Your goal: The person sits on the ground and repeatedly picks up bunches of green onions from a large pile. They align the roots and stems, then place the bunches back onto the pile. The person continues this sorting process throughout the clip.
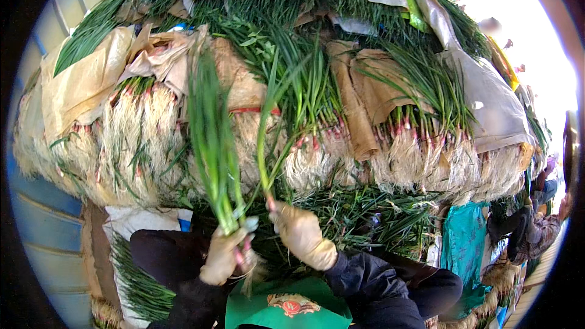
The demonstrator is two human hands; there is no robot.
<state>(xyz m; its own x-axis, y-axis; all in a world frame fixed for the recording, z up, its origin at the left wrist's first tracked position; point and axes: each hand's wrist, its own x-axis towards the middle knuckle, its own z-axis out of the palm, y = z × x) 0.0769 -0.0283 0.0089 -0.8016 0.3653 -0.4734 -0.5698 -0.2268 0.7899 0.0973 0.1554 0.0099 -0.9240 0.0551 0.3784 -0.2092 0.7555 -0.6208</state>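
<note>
My left hand (224, 256), in a pale glove, is closed around a bunch of green onions (215, 155). Their leaves point up and away, and pinkish bulbs with roots show below the fist. Beside it on the right, my right hand (299, 235), gloved the same way, pinches a single green onion (263, 160) near its reddish base, leaves upward. Beyond both hands stands a long heap of green onions (315, 160), white roots facing me. A green apron or sack with a printed emblem (292, 304) covers my lap.
Loose green leaves (374, 219) lie between my knees and the heap. Brown sacking (356, 82) and a whitish sheet (489, 100) partly cover the heap. More onion leaves (141, 278) lie at my left. A teal plastic sheet (464, 237) and another person (539, 237) are at right.
</note>
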